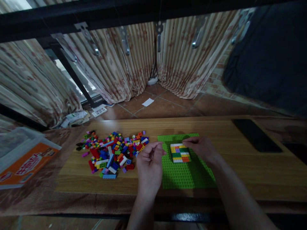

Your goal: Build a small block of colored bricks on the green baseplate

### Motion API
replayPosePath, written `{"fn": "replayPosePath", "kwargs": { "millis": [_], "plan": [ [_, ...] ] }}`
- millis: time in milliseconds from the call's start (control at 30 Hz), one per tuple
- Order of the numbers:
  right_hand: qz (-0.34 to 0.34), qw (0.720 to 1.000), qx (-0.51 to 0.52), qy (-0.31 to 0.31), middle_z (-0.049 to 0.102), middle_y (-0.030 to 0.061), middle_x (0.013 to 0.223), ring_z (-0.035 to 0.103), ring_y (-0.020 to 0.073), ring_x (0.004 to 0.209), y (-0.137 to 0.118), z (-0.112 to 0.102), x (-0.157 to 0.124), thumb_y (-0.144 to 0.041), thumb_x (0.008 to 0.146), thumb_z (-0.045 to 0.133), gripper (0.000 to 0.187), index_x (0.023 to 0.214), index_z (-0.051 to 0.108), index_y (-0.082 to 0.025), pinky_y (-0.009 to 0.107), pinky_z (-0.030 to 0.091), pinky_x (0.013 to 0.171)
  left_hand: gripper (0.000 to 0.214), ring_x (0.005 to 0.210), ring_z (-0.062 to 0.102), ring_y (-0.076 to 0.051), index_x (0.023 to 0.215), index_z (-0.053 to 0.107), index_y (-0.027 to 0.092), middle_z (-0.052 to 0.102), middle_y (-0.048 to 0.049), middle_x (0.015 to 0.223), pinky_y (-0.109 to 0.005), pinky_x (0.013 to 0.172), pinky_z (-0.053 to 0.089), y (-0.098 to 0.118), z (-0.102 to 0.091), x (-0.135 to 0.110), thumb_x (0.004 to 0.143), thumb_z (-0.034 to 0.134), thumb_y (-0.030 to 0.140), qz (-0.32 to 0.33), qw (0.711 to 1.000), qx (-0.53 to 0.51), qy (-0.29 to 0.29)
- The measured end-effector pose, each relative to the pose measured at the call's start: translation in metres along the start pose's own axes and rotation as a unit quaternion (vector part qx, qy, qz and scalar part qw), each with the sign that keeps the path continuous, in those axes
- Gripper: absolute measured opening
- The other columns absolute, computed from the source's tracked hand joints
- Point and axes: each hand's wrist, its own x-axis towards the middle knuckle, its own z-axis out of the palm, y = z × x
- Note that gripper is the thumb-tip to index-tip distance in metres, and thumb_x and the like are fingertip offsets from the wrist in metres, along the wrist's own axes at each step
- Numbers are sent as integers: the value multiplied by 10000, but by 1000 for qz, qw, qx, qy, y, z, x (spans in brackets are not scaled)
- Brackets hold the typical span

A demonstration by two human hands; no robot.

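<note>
A green studded baseplate (176, 179) lies on the wooden board. On it stands a square block of toy bricks (179, 153) in rows of white, yellow, green, orange and purple. At the block's far right corner, my right hand (201, 147) has its thumb and fingertips pressed together; whatever is between them is hidden. My left hand (151, 163) hovers over the plate's left edge, apart from the block. Its fingers are curled and closed toward the thumb, and I cannot make out anything in them. Left of that hand spreads a pile of loose toy bricks (111, 156) in many colours.
The wooden board (79, 180) carries the bricks and the plate. A dark flat panel (256, 135) lies at its right. An orange and white plastic container (28, 159) stands at the far left. Striped curtains (134, 60) hang behind, and a black bar crosses the top.
</note>
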Motion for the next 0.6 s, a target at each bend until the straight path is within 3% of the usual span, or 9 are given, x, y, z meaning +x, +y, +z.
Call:
{"fn": "replayPosePath", "kwargs": {
  "millis": [133,333,600],
  "plan": [
    [14,998,56,-5,743,39,747,646,197,703,3,-4,-3,-442,623,714,260,738,767,-215,309,487,652,133,623,612,-113,819,697,141,651,9,632,-212,627,475,-1,0,0,807,629,255,7,1000,-7,4],
    [34,968,199,150,703,48,729,555,124,605,0,-8,-6,-483,593,738,315,696,735,-185,234,435,515,152,636,607,-116,852,702,150,653,11,629,-223,651,465,-4,-2,1,830,621,277,18,1000,-13,20],
    [-60,965,170,189,676,23,700,532,115,583,-34,6,-29,-443,721,682,261,763,736,-191,241,441,538,285,633,591,-118,845,716,160,640,-1,621,-229,651,460,5,-8,-1,906,540,376,35,995,-39,91]
  ]
}}
